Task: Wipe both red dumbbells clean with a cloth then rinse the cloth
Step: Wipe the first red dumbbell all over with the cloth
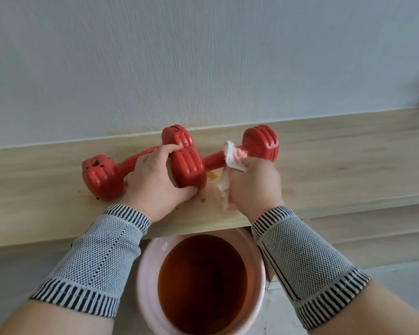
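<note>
Wooden shelf (324,151) against wall | right dumbbell (261,142) on it; right hand (254,184) curled, pinching cloth (232,157) round handle | left hand (155,180) grips its near head, likely steadying | left dumbbell (102,176) alongside | basin (145,274) below, probably for rinsing

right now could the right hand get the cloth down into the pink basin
Probably yes: the right hand grips the cloth just above the basin, whose mouth sits open below the shelf edge.
</note>
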A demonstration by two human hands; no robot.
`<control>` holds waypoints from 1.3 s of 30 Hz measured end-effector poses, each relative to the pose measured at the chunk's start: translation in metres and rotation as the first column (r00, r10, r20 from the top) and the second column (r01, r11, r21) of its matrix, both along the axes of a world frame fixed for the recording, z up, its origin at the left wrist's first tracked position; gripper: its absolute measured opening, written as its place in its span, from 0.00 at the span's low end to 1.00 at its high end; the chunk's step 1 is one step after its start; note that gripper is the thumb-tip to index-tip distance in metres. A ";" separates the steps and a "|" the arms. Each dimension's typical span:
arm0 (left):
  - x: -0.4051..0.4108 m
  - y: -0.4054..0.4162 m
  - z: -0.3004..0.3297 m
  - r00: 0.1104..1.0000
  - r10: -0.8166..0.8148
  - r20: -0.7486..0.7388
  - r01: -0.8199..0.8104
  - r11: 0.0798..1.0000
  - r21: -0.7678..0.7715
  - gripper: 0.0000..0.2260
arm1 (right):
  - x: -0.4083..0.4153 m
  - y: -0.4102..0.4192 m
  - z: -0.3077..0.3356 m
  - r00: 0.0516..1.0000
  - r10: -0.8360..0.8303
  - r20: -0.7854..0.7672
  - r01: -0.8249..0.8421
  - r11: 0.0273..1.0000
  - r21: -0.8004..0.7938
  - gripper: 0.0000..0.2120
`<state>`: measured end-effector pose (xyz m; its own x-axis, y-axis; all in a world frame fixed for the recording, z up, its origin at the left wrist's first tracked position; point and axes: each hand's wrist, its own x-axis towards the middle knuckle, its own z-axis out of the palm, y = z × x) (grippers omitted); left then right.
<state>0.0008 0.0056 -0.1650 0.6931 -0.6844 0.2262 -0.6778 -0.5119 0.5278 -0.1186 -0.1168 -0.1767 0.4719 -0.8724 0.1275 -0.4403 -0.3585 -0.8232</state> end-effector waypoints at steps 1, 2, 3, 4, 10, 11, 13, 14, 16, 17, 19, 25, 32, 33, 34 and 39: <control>-0.001 0.000 0.001 1.000 -0.001 -0.018 0.001 1.000 0.002 0.42 | 0.003 0.002 -0.002 0.996 -0.022 0.089 0.003 0.979 0.203 0.13; -0.001 0.000 0.001 0.999 -0.003 -0.034 0.003 1.000 0.005 0.43 | 0.005 0.003 -0.003 0.984 -0.039 0.176 -0.033 0.920 0.391 0.15; -0.002 0.000 0.002 0.999 -0.003 -0.040 0.003 1.000 0.007 0.45 | 0.009 0.004 -0.005 0.957 -0.057 0.285 -0.115 0.827 0.551 0.13; -0.003 0.000 0.002 0.999 -0.003 -0.040 0.003 1.000 0.007 0.47 | 0.011 0.004 -0.004 0.911 -0.093 0.403 -0.225 0.706 0.672 0.09; 0.000 0.002 -0.001 0.999 -0.006 -0.031 0.006 1.000 0.003 0.43 | 0.002 -0.026 0.015 0.600 -0.554 0.577 -0.581 0.194 0.791 0.10; 0.001 0.001 -0.002 1.000 -0.008 -0.023 0.008 1.000 0.002 0.42 | -0.002 -0.030 0.018 0.596 -0.565 0.571 -0.563 0.213 0.798 0.09; 0.002 0.001 -0.003 1.000 -0.006 -0.008 0.006 1.000 0.000 0.41 | -0.011 -0.035 0.020 0.641 -0.530 0.555 -0.489 0.275 0.828 0.10; 0.002 0.001 -0.002 1.000 -0.004 -0.004 0.004 1.000 -0.001 0.41 | -0.014 -0.035 0.022 0.665 -0.498 0.557 -0.462 0.311 0.830 0.11; 0.002 0.001 -0.001 1.000 -0.004 0.023 0.004 1.000 -0.004 0.39 | -0.020 -0.035 0.028 0.678 -0.418 0.604 -0.484 0.364 0.796 0.11; 0.003 0.002 -0.001 0.999 0.000 0.046 0.000 1.000 -0.003 0.39 | -0.023 -0.035 0.032 0.671 -0.369 0.643 -0.524 0.378 0.763 0.10; 0.003 0.004 -0.002 0.994 0.014 0.111 -0.015 1.000 0.005 0.38 | -0.029 -0.041 0.039 0.635 -0.309 0.708 -0.583 0.409 0.702 0.10; 0.000 0.011 -0.002 0.983 0.017 0.184 -0.022 1.000 0.022 0.37 | -0.051 -0.070 0.035 0.550 -0.412 0.727 -0.472 0.564 0.677 0.06; -0.004 0.012 0.000 0.965 0.014 0.261 -0.029 0.998 0.053 0.39 | -0.063 -0.071 0.033 0.594 -0.292 0.749 -0.538 0.548 0.640 0.10; -0.006 0.011 -0.003 0.948 0.009 0.320 -0.034 0.997 0.071 0.40 | -0.063 -0.070 0.033 0.610 -0.230 0.758 -0.568 0.540 0.621 0.21; -0.008 0.010 -0.006 0.929 0.004 0.369 -0.035 0.996 0.077 0.40 | -0.063 -0.071 0.032 0.620 -0.197 0.759 -0.582 0.534 0.614 0.33; -0.012 0.015 -0.011 0.941 -0.044 0.335 0.011 0.995 0.100 0.39 | -0.068 -0.064 0.039 0.613 -0.241 0.752 -0.548 0.556 0.625 0.18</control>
<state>-0.0108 0.0201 -0.1765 0.5689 -0.7318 0.3752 -0.8214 -0.5277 0.2164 -0.1867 -0.1813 -0.1381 0.6952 -0.6999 -0.1636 0.3948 0.5620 -0.7268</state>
